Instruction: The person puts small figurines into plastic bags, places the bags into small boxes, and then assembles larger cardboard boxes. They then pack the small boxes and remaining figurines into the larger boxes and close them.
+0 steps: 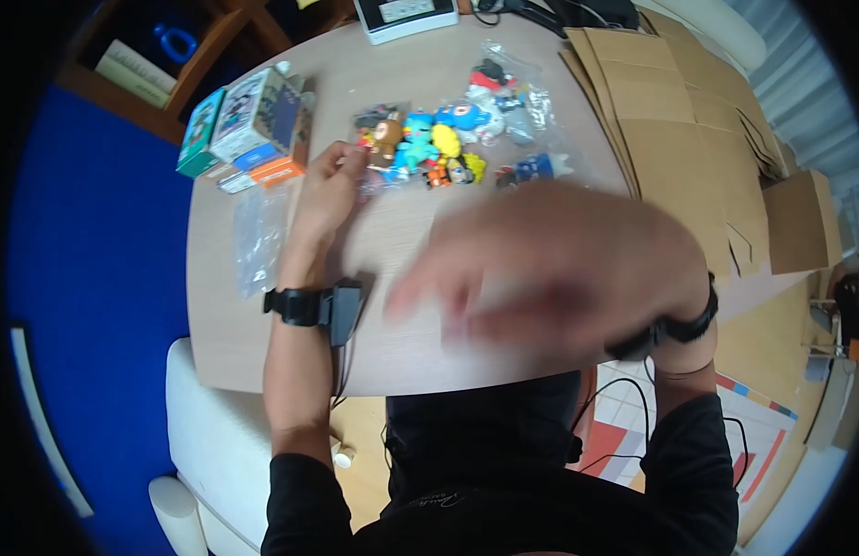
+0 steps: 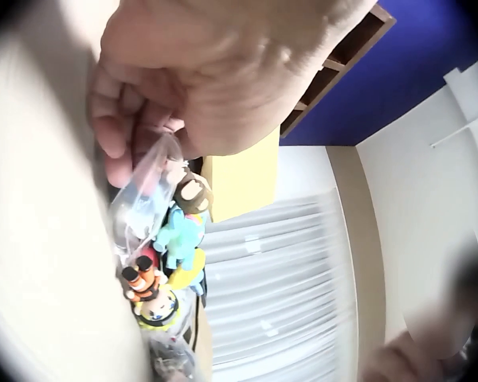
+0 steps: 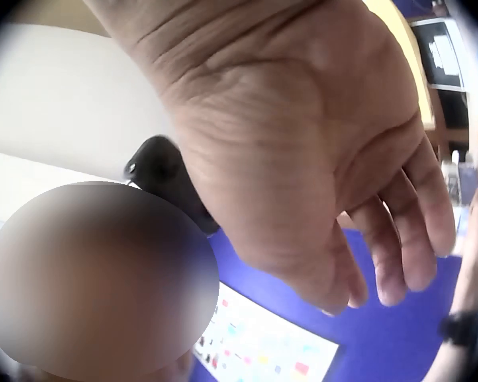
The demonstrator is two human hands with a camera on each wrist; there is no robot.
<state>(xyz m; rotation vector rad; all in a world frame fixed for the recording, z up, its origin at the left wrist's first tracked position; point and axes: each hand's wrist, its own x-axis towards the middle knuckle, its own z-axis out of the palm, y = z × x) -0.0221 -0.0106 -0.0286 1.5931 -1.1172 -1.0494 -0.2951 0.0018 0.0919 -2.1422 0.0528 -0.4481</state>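
Observation:
My left hand point(image 1: 329, 190) pinches the edge of a clear plastic bag point(image 2: 147, 187) at the left end of a group of small toy figures. Beside its fingertips sits a brown figure point(image 1: 385, 139), then a turquoise one point(image 1: 416, 144) and a yellow one point(image 1: 445, 141). An orange-and-black figure point(image 2: 143, 274) lies close to the bag in the left wrist view. My right hand point(image 1: 550, 269), blurred in the head view, is raised nearer the camera; in the right wrist view the hand point(image 3: 303, 143) holds nothing and its fingers hang loosely bent.
Small boxes point(image 1: 253, 120) stand at the table's left, with an empty clear bag point(image 1: 260, 241) below them. More bagged figures point(image 1: 513, 107) lie at the back. Flattened cardboard point(image 1: 661, 111) covers the right side, and a white device point(image 1: 406, 20) stands at the back edge.

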